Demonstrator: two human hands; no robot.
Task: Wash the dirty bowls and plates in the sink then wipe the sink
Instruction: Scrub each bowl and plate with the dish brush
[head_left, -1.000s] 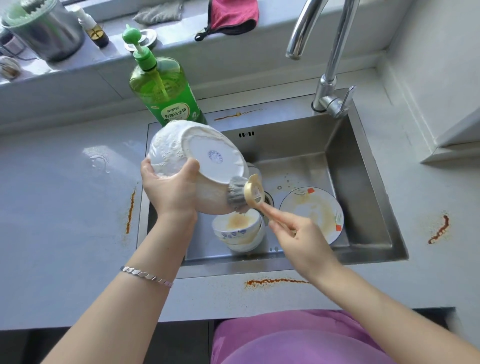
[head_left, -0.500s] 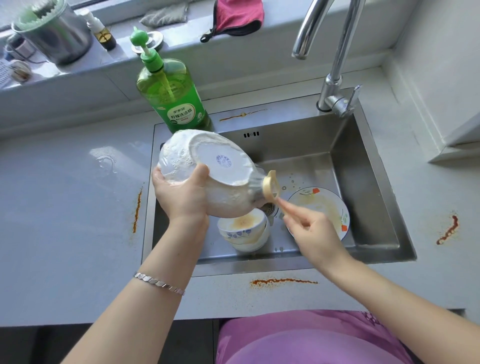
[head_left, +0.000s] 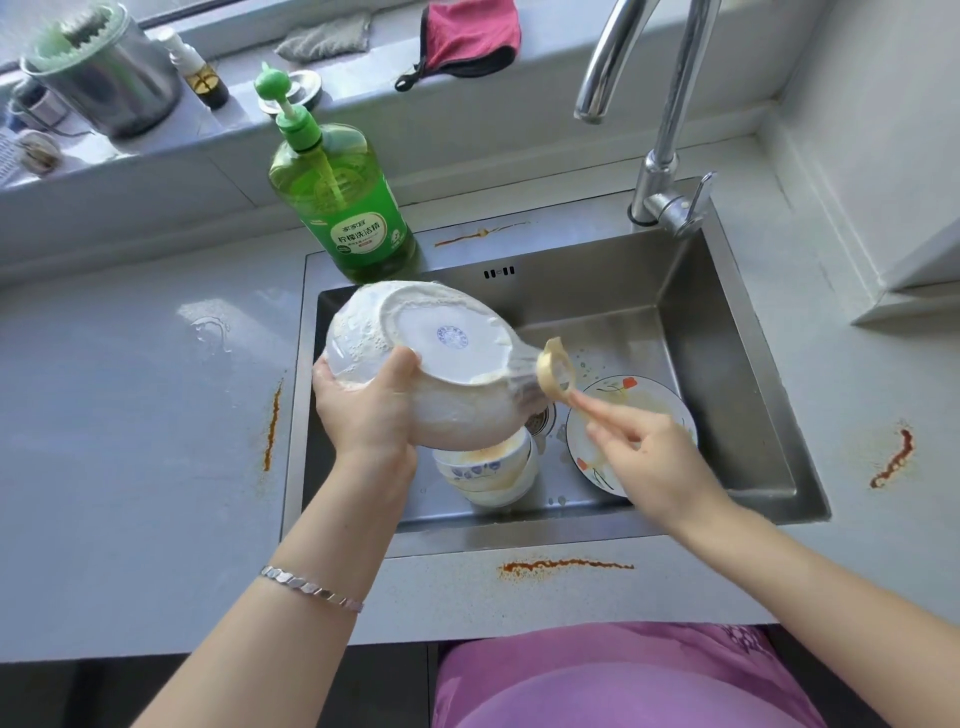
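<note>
Head view: left hand (head_left: 363, 415) grips soapy upturned bowl (head_left: 452, 338) over sink (head_left: 727, 364)
The right hand (head_left: 654, 452) pinches dish brush (head_left: 557, 371) handle; bristles are hidden behind the bowl

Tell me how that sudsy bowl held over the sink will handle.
Likely slippery: foam coats the bowl right where the left hand grips its rim. Probably rigid and breakable if dropped, since it looks like glazed white ware with a stamped base.
</note>
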